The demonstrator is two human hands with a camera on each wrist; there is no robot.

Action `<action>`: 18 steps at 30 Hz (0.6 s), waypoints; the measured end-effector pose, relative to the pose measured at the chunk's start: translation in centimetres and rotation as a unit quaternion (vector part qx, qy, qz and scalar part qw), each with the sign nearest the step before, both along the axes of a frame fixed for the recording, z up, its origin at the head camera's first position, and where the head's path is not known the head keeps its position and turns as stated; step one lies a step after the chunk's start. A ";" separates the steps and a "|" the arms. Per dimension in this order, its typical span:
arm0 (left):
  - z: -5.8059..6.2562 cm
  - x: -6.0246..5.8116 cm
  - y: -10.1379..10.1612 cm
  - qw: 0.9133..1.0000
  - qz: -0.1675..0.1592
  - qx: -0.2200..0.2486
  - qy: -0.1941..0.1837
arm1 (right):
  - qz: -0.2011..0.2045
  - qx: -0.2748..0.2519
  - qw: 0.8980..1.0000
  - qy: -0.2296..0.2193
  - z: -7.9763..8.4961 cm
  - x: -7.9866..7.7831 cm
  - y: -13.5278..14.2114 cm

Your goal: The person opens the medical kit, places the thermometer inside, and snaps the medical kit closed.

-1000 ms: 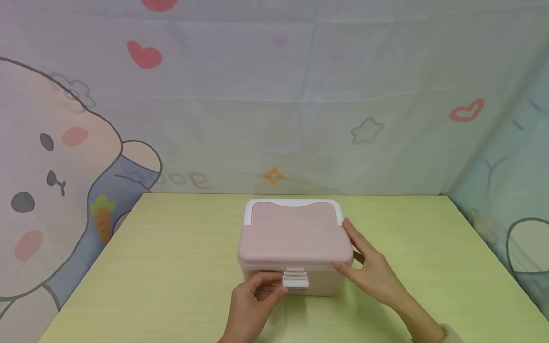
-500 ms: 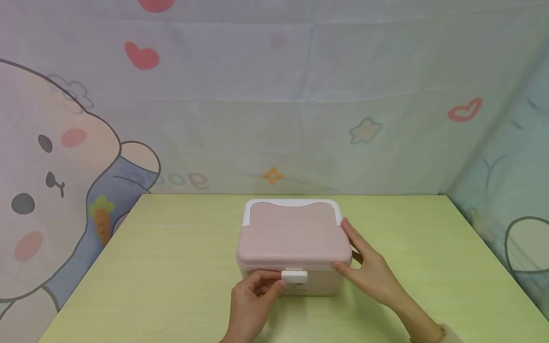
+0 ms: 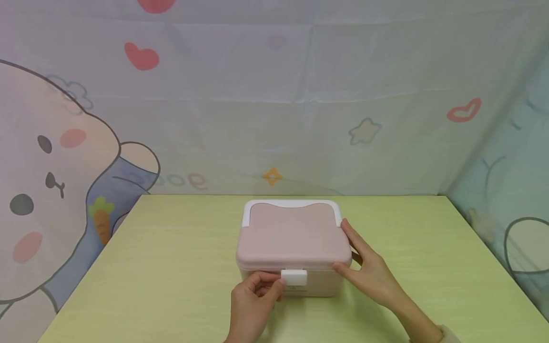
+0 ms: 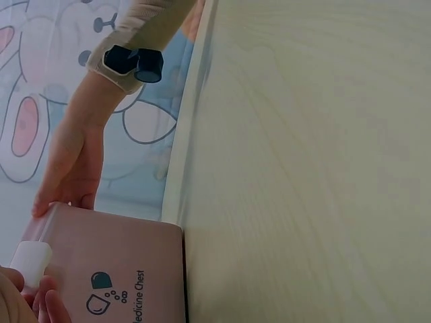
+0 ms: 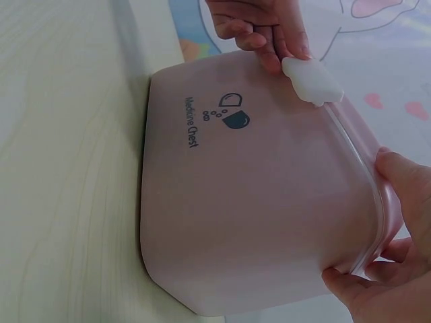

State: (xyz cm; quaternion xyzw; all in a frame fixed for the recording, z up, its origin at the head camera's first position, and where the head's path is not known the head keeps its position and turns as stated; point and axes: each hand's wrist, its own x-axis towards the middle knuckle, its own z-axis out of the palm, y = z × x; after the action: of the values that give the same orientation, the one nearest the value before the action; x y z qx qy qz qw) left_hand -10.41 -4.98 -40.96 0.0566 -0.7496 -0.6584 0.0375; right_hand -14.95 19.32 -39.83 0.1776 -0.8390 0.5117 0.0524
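A pink medicine chest (image 3: 296,238) with a white handle (image 3: 291,203) folded along its lid's back edge stands closed on the table. Between thumb and fingers, my left hand (image 3: 253,302) pinches the white latch (image 3: 294,277) on the chest's front. In the right wrist view this latch (image 5: 313,82) sticks out from the rim. My right hand (image 3: 373,276) grips the right front corner of the lid, thumb on the front rim and fingers along the side. The printed words "Medicine Chest" (image 5: 191,122) show on the front in both wrist views.
The chest stands on a pale yellow-green wooden table (image 3: 171,262). Behind it hangs a cloth backdrop (image 3: 240,119) with printed hearts and a cartoon animal. A strapped-on black camera (image 4: 148,65) sits on the right wrist.
The latch has turned in my left fingers: its ridged inner side showed earlier, and now its smooth white face does. My right hand stays in place on the lid.
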 end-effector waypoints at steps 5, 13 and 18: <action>0.1 0.0 0.1 1.000 0.005 0.006 -0.007 | 0.002 -0.002 1.000 -0.001 -0.1 0.0 0.0; 0.1 0.0 0.5 1.000 0.016 0.005 -0.010 | -0.005 0.007 1.000 0.001 -0.1 -0.1 0.0; 0.0 0.0 0.6 1.000 0.023 0.007 -0.005 | 0.000 0.003 1.000 0.018 -0.1 -0.1 0.0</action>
State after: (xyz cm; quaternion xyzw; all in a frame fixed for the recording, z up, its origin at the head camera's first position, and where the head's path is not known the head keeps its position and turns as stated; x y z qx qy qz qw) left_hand -10.39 -4.43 -41.00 0.0772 -0.7437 -0.6624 0.0481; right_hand -15.04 19.35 -39.88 0.1868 -0.8395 0.5059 0.0668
